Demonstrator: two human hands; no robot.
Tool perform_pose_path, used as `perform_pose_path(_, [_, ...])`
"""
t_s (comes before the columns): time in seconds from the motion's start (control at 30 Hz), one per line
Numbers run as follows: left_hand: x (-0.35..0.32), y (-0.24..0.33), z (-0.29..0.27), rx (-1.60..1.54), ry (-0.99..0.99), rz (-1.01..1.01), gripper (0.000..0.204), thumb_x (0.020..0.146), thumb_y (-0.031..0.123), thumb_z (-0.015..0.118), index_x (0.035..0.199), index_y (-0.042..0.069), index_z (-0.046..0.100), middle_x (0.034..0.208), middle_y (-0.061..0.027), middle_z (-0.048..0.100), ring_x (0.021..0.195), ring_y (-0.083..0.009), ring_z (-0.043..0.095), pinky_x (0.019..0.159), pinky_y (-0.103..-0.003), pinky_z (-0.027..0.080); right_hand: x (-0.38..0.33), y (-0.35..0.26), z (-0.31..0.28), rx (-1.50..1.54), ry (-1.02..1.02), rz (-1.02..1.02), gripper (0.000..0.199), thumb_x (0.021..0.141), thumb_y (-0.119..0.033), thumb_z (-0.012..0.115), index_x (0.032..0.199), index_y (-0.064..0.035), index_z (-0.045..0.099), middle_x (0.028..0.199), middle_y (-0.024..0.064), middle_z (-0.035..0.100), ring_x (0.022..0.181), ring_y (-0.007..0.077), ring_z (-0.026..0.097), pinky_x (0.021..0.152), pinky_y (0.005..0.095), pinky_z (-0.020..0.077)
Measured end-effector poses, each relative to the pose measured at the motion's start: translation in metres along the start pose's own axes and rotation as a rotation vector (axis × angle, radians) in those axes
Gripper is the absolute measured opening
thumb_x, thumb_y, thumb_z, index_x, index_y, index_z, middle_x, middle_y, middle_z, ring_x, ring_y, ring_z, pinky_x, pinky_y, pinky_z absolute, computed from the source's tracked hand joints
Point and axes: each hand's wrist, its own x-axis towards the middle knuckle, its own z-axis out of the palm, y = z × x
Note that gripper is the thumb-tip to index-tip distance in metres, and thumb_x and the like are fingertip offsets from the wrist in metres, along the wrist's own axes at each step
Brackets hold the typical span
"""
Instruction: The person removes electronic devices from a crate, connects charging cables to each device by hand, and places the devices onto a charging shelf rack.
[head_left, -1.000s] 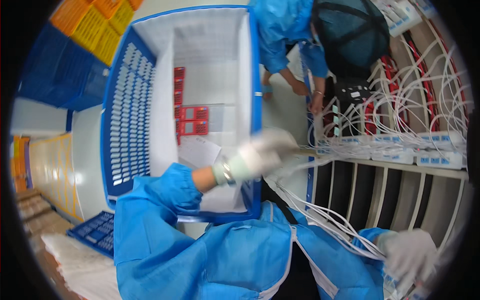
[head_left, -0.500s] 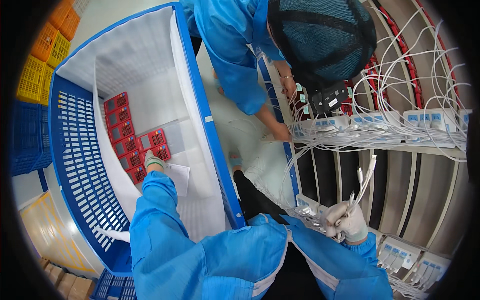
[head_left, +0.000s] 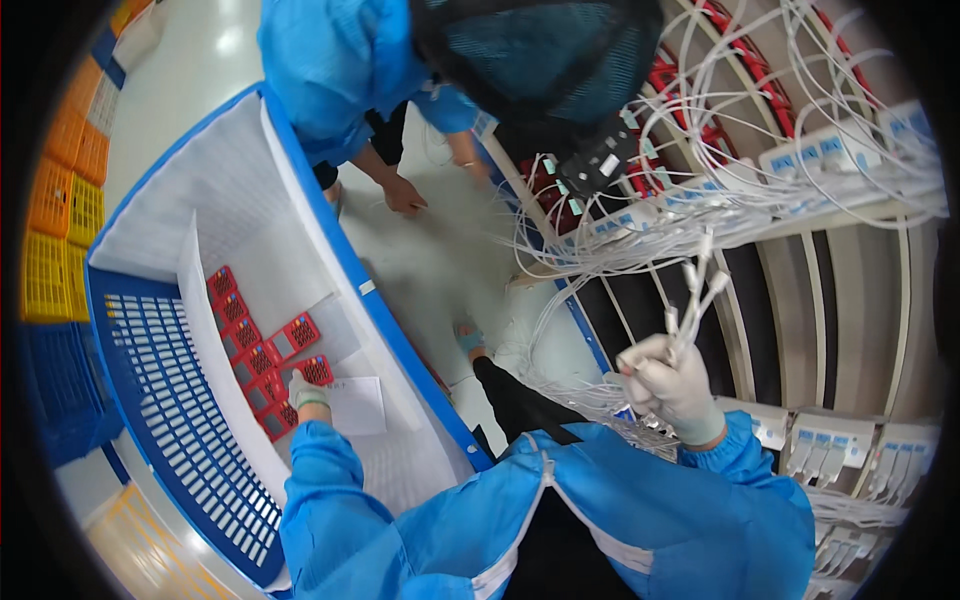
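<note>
Far to my left stood the orange and yellow crates [head_left: 62,215], and just inside them the big blue bin [head_left: 170,430] with its white lining. My left hand [head_left: 308,390], gloved, was reached down into that bin; I could not tell whether its fingers were closed, since only the back of the glove showed. It rested among the small red packs [head_left: 262,360], which lay in a rough row running up and away from me along the divider, and it touched the edge of a white paper slip [head_left: 352,405] just to its right. The packs were nearest this hand and well apart from the other.

Further right, past the bin's blue rim, a co-worker in a blue coat [head_left: 335,70] bent over the floor. My right hand [head_left: 668,385] was clamped on a bunch of white cables [head_left: 695,295], their plug ends pointing up toward the rack of white units [head_left: 800,160] above it.
</note>
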Motion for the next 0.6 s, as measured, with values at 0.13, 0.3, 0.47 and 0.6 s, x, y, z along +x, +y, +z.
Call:
perform_pose_path(0.13, [-0.058,0.030,-0.090,-1.716,0.297,-0.681,0.026,0.090,0.017,0.053,0.113,0.006,0.051,0.093,-0.0096,0.063,0.084,-0.0252,0.063,0.075,-0.049,0.052,0.004,-0.012,0.022,0.087,0.022,0.069,0.011,0.086,-0.009,0.058,0.082,0.0014,0.058,0.051,0.0017,0.046,0.043,0.0063,0.042,0.039,0.0216,0.0298])
perform_pose_path(0.3, [-0.200,0.094,-0.254,-2.016,-0.233,0.138,0.033,0.089,0.015,0.055,0.119,0.003,0.045,0.108,-0.0093,0.059,0.097,-0.0229,0.059,0.084,-0.042,0.050,0.004,-0.003,0.020,0.033,-0.016,-0.006,0.015,0.086,-0.014,0.059,0.083,0.0008,0.059,0.052,0.0023,0.048,0.043,0.0057,0.042,0.040,0.0208,0.0307])
perform_pose_path(0.47, [-0.286,0.193,-0.293,-2.067,-0.699,0.405,0.033,0.089,0.016,0.055,0.118,0.003,0.047,0.115,-0.0107,0.057,0.106,-0.0254,0.056,0.096,-0.045,0.042,0.005,0.001,0.029,0.072,-0.170,-0.033,0.021,0.086,-0.016,0.060,0.070,-0.0025,0.056,0.054,0.0008,0.050,0.043,0.0043,0.042,0.040,0.0197,0.0308])
perform_pose_path(0.6, [-0.303,0.255,-0.273,-2.267,-1.080,-0.024,0.034,0.088,0.010,0.054,0.122,0.006,0.047,0.119,-0.0119,0.055,0.112,-0.0280,0.052,0.100,-0.049,0.038,-0.006,-0.003,0.029,0.094,-0.208,-0.025,0.026,0.086,-0.019,0.061,0.066,-0.0039,0.054,0.054,0.0013,0.051,0.041,0.0036,0.041,0.038,0.0178,0.0291])
